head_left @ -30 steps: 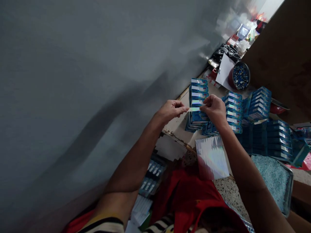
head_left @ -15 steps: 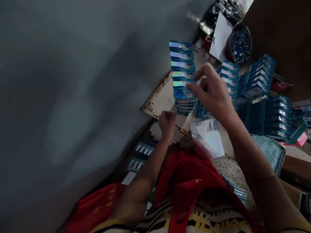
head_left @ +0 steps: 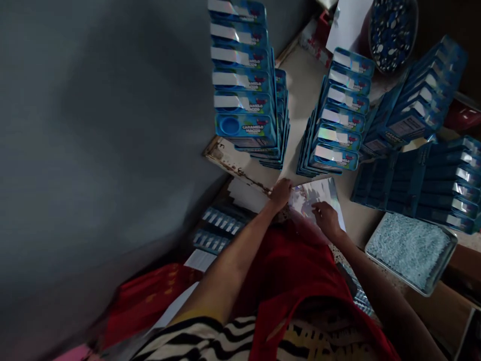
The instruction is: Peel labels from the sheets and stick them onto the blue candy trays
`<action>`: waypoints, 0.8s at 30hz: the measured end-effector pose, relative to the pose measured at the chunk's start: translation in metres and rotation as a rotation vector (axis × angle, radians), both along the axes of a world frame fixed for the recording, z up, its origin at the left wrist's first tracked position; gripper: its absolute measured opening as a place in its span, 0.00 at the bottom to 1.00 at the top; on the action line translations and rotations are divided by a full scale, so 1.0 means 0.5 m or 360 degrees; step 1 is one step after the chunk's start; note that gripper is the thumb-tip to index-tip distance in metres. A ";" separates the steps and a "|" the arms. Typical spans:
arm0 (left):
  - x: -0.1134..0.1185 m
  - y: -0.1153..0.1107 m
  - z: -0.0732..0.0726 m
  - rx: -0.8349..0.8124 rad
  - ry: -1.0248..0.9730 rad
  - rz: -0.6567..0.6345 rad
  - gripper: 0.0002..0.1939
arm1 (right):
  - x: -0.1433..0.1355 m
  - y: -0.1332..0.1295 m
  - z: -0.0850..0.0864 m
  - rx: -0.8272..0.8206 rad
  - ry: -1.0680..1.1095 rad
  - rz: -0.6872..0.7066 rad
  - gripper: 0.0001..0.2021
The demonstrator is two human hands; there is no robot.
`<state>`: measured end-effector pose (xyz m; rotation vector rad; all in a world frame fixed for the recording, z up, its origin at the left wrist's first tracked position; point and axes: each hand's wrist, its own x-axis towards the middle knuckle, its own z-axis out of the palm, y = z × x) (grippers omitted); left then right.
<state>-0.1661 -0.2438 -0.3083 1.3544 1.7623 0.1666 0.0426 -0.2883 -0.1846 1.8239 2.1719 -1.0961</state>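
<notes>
Left hand (head_left: pixel 281 194): fingers curled at the left edge of the silvery sheet (head_left: pixel 318 191); whether they pinch it cannot be told. Right hand (head_left: pixel 326 219): over the sheet, fingers bent; contact and closure too dim to tell. Sheet lies at the near edge of the table (head_left: pixel 302 95), in front of the person's red apron (head_left: pixel 300 286). Beyond: two stacks of blue boxes (head_left: pixel 244 126). Right of the sheet: metal tray (head_left: pixel 442 263) of pale-blue granules
</notes>
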 end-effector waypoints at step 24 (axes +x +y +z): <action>0.014 0.003 0.017 -0.0077 -0.0006 0.0396 0.13 | 0.021 -0.036 0.050 0.0137 0.0065 -0.0209 0.08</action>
